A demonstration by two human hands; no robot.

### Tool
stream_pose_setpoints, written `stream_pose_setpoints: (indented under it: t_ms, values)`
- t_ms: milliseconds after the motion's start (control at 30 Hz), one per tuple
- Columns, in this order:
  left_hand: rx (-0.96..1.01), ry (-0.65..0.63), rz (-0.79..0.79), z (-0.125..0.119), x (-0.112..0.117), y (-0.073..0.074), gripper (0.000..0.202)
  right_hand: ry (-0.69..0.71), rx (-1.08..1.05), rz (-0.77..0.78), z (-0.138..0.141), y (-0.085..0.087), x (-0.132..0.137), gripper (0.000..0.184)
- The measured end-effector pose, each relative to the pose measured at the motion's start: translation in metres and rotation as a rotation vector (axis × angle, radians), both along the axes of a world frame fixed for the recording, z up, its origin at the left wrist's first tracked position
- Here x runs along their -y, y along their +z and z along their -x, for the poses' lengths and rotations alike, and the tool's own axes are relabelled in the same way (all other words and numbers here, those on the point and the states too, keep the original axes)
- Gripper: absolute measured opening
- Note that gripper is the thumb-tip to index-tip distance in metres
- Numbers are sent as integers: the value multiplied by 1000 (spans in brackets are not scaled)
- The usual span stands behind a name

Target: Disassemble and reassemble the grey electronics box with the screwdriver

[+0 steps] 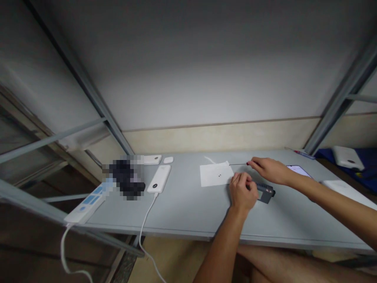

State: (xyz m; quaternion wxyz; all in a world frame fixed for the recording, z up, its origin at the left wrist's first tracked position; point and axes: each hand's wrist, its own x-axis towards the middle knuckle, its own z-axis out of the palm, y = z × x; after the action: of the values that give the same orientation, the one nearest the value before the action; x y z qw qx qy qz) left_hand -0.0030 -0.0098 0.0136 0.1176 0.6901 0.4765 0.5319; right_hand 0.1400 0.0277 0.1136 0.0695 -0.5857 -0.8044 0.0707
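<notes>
Two bare hands are at work over the right half of the smooth grey desk (188,212). Our right hand (266,169) is the farther one; its fingers pinch the dark red end of a thin dark rod (238,164), which points left, near the far edge of a white rectangular paper sheet (210,177). Our left hand (243,192) is nearer, at the sheet's right side, with fingers curled and pressed together; whether they grip something, we cannot tell. Just beside it, to the right, we see a dark grey boxy device (267,194) with a ridged far edge, partly hidden by this hand.
</notes>
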Motion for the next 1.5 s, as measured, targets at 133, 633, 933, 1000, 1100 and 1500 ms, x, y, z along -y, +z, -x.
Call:
stream_pose_setpoints:
  t_ms: [133, 633, 933, 1000, 1100, 1500]
  values:
    - [160, -5, 21, 3, -1, 0, 27, -53, -185, -92, -30, 0, 34, 46]
    - [70, -96, -87, 7, 2, 9, 15, -148, -609, -127, -53, -54, 108, 40]
    - [76, -67, -94, 6, -1, 12, 10, -153, -584, -141, -59, -57, 101, 37]
    - [70, -85, -89, 5, -1, 12, 9, -139, -598, -132, -60, -58, 102, 36]
    - [54, -112, -97, 4, 0, 12, 8, -144, -603, -134, -58, -59, 103, 35]
    - [26, -121, -121, 5, -2, 10, 13, -147, -527, -116, -56, -53, 106, 35]
